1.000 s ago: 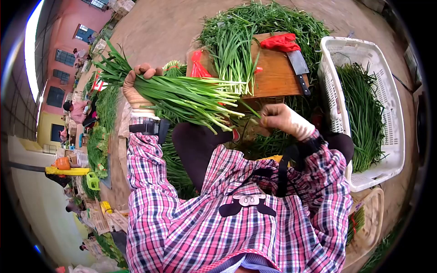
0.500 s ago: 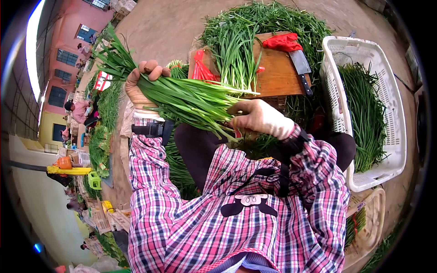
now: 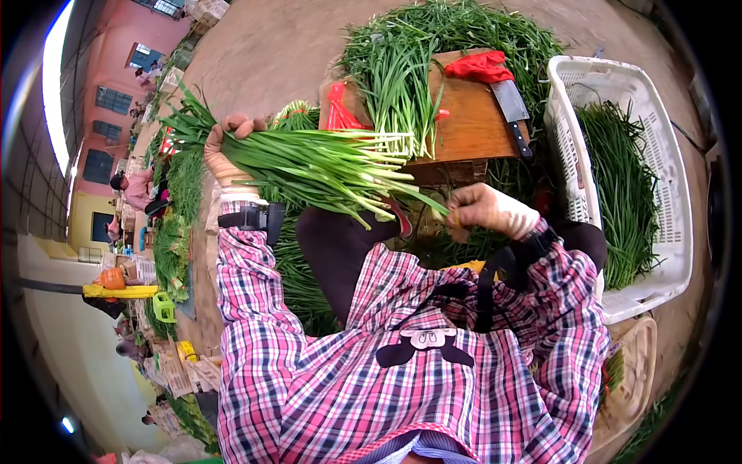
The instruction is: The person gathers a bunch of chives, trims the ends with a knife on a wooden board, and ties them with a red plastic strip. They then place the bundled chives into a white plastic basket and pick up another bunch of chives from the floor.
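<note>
My left hand (image 3: pixel 229 151) is wrapped around a thick bunch of garlic chives (image 3: pixel 317 161), leafy ends to the left and pale stem ends to the right. Beyond those stem ends, my right hand (image 3: pixel 488 211) pinches a single green chive leaf (image 3: pixel 430 202) that stretches out from the bunch. More loose garlic chives (image 3: pixel 398 97) lie across a wooden board (image 3: pixel 468 116) in front of me. On the board's right side rests a cleaver (image 3: pixel 512 112) with a black handle, near a red plastic bag (image 3: pixel 479 67).
A white plastic crate (image 3: pixel 591 224) at the right holds chives. A large heap of chives (image 3: pixel 495 31) surrounds the board's far side. Red ties (image 3: pixel 340 108) hang at the board's left edge. People (image 3: pixel 135 189) sit among more greens at far left.
My right hand has moved right, away from the bunch's stem ends, drawing out a chive leaf. My left hand has shifted slightly left with the bunch.
</note>
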`<action>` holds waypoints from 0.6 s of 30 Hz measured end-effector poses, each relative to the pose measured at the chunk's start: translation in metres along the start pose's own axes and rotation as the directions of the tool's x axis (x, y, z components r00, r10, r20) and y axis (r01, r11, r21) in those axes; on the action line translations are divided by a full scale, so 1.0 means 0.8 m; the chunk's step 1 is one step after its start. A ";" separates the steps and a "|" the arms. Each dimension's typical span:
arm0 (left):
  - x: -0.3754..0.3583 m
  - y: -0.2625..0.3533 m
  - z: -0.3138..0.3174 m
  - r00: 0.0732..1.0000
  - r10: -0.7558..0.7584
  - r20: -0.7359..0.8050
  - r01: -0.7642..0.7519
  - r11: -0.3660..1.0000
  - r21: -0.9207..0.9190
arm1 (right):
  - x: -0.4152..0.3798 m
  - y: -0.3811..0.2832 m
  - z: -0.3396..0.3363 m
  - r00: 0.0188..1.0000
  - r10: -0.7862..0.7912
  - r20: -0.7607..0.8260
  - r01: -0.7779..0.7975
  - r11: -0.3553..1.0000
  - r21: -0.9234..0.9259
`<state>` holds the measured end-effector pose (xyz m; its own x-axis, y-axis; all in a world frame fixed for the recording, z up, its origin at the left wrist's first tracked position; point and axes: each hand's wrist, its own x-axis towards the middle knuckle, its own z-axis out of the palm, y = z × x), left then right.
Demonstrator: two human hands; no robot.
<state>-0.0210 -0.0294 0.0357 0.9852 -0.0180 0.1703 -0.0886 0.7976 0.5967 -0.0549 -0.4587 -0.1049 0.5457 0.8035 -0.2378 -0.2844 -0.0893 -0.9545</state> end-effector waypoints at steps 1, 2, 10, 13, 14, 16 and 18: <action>-0.001 0.006 -0.006 1.000 0.004 0.005 -0.004 1.000 -0.025 | -0.011 0.009 -0.010 0.996 0.083 -0.025 -0.086 0.984 -0.157; -0.003 0.012 -0.012 1.000 0.007 0.009 -0.007 0.999 -0.050 | -0.021 0.014 -0.015 0.978 0.189 -0.086 -0.208 0.887 -0.413; -0.009 0.018 -0.005 1.000 -0.009 0.025 0.011 0.998 -0.056 | -0.034 -0.006 0.007 0.769 -0.548 -0.329 -0.010 0.505 -0.863; -0.006 0.015 0.006 1.000 -0.018 0.026 0.019 0.999 -0.026 | -0.013 -0.038 0.028 0.587 -0.751 -0.302 0.116 0.447 -0.887; -0.006 0.010 0.015 1.000 -0.003 0.009 0.003 1.000 -0.021 | -0.004 -0.042 0.033 0.567 -0.777 -0.274 0.089 0.388 -0.917; -0.009 0.001 0.035 1.000 0.004 -0.024 -0.004 1.000 -0.003 | 0.012 -0.063 0.051 0.522 -0.823 -0.225 0.142 0.343 -0.928; -0.005 -0.007 0.046 1.000 0.004 -0.031 -0.004 1.000 0.014 | 0.033 -0.081 0.067 0.514 -0.835 -0.196 0.139 0.307 -0.942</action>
<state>-0.0299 -0.0561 0.0604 0.9889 0.0039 0.1487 -0.0944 0.7893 0.6068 -0.0643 -0.4004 -0.0393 0.6724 0.3721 0.6398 0.7310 -0.4696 -0.4951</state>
